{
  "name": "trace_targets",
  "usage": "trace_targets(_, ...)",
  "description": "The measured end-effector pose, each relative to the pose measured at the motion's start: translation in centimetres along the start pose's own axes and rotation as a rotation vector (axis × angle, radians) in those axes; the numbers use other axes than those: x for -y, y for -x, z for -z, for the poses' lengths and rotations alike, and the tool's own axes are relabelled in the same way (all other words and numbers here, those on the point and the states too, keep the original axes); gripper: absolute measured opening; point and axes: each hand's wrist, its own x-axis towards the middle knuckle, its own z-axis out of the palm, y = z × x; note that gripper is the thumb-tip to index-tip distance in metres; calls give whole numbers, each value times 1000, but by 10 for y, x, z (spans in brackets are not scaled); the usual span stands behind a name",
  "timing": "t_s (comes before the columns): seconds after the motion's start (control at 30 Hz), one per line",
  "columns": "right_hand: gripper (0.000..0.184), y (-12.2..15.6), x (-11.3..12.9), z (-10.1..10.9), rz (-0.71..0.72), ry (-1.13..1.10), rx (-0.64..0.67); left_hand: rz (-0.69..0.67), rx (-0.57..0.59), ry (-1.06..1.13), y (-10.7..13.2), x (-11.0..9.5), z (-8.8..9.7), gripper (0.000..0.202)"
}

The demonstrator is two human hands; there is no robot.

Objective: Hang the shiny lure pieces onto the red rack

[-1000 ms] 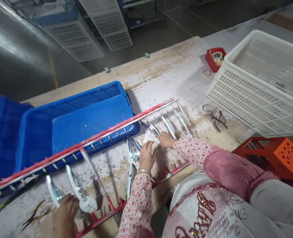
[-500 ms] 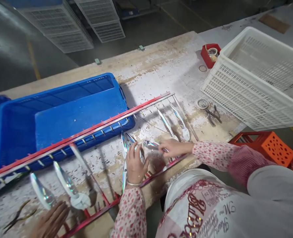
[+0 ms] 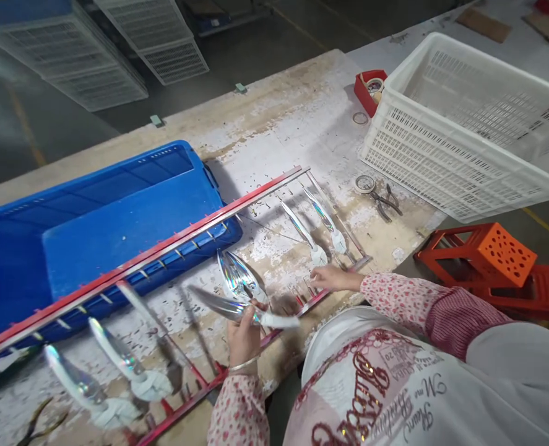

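My left hand (image 3: 243,337) is closed round a long, shiny chrome piece (image 3: 218,303) with a pointed end and a whitish end, blurred by motion. Beyond it, two similar chrome pieces (image 3: 237,276) lie side by side on the table. My right hand (image 3: 333,278) is over the lower bar of a red and silver rack (image 3: 176,238), beside short red pegs, its fingers slightly bent and apart. Two chrome pieces with white-covered ends (image 3: 321,214) stand in the rack's right part. Two more pieces (image 3: 111,347) are in its left part.
A blue bin (image 3: 185,155) sits behind the rack. At right are a white perforated crate (image 3: 408,148), a red box (image 3: 362,93), a tape roll (image 3: 364,183) and pliers (image 3: 385,203). Orange stools (image 3: 501,254) stand beside the table; other pliers (image 3: 42,424) lie at lower left.
The chrome piece that was by my right hand is now in my left hand, raised and swung left. Another hand at the lower left has gone from view. The camera view has shifted.
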Motion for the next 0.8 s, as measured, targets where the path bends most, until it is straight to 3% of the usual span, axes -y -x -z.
trace_targets(0.1, 31, -8, -2, -36, 73, 213, 111, -64, -49, 140, -6, 2, -5, 38)
trace_targets(0.27, 21, -17, -10, -67, 150, 240, 5, -117, -99, 188, -4, 26, -24, 41)
trace_targets(0.47, 21, -22, -27, -77, 168, 205, -106, -35, -258, 248, 4, 63, -42, 47)
trace_targets(0.63, 18, -19, -20, -73, 129, 235, -88, -13, -230, 199, 14, 78, -52, 42)
trace_targets(0.8, 21, -17, -11, -63, 104, 271, -47, -6, -235, 179, 21, 78, -62, 46)
